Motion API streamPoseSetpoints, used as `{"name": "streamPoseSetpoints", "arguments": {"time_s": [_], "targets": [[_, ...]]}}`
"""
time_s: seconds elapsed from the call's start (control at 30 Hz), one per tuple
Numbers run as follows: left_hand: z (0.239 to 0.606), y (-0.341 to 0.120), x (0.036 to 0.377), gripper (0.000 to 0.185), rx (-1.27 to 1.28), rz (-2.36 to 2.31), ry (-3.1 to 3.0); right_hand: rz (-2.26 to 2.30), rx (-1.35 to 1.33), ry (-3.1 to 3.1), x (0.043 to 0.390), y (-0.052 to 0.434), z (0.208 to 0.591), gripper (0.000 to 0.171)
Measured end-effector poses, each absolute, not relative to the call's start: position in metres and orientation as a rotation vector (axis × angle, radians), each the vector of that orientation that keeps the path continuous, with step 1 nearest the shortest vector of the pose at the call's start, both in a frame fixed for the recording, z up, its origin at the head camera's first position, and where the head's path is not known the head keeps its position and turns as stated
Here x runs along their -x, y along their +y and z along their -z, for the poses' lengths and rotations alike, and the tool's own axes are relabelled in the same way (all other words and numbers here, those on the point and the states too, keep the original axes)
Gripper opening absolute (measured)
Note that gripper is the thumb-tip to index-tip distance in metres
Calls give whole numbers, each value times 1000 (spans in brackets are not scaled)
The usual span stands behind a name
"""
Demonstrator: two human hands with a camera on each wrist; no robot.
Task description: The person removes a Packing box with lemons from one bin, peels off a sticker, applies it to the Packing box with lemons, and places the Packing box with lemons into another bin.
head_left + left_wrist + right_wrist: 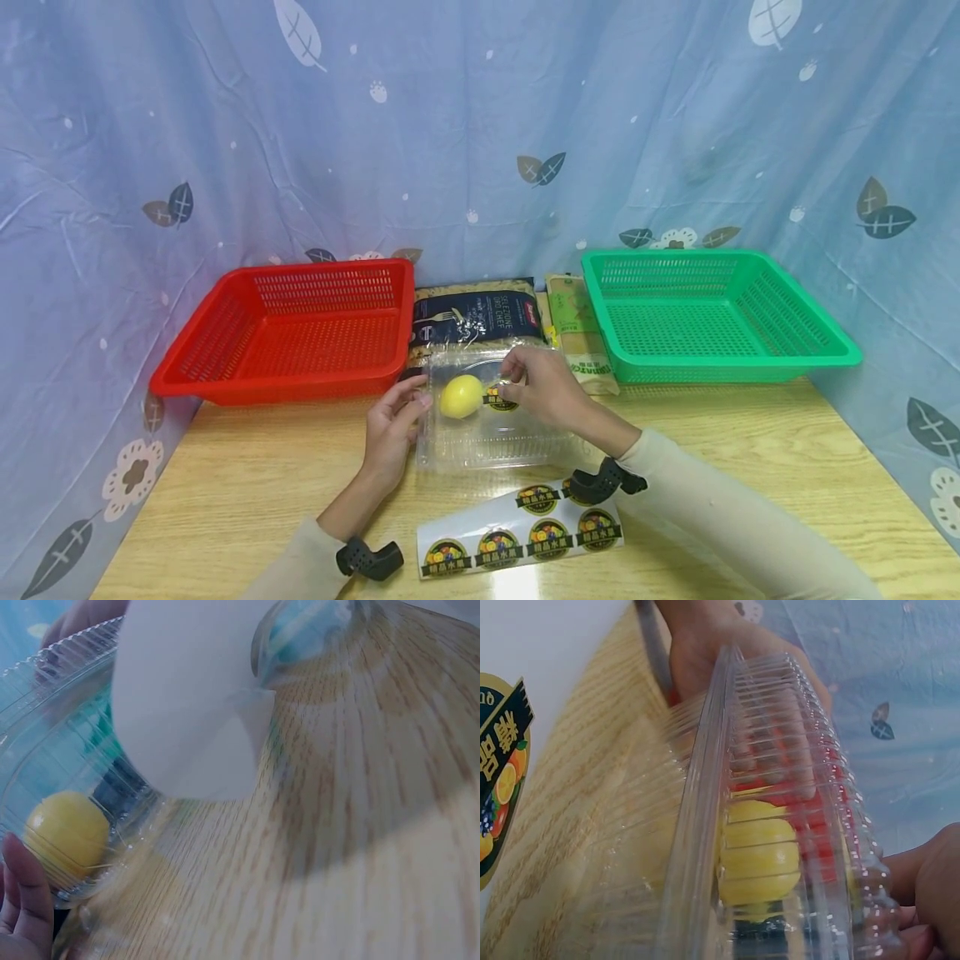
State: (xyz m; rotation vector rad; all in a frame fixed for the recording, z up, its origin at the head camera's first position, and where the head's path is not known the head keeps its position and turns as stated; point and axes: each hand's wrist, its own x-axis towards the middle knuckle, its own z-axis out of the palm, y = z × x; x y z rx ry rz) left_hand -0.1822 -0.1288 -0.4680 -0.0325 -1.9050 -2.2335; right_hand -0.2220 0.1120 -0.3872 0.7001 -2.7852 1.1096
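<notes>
A clear plastic clamshell box [487,446] stands on the table with its lid down, and a lemon [461,397] shows through it. My left hand [392,425] holds the box by its left side, thumb toward the front. Over the lid, my right hand [551,387] has thumb and index finger bent together at the edge of a round black fruit sticker [501,398], which overlaps the lid. In the right wrist view, the lemon [759,851] lies behind the ribbed wall, and the right hand's fingers [915,934] are at the lid side.
A sheet of fruit stickers [521,529] lies in front of the box. Behind it are a dark pasta bag [480,317] and a green and brown packet [573,321]. A red basket [300,387] stands on the left, a green basket [720,371] on the right, before a blue curtain [465,125].
</notes>
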Motion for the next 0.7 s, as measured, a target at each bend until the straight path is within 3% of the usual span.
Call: {"name": "streamPoseSetpoints", "arguments": {"time_s": [0.7], "targets": [[468,-128,182,35,40,2267,-1879,-1080,-645,-2771,226,112,388,14]]}}
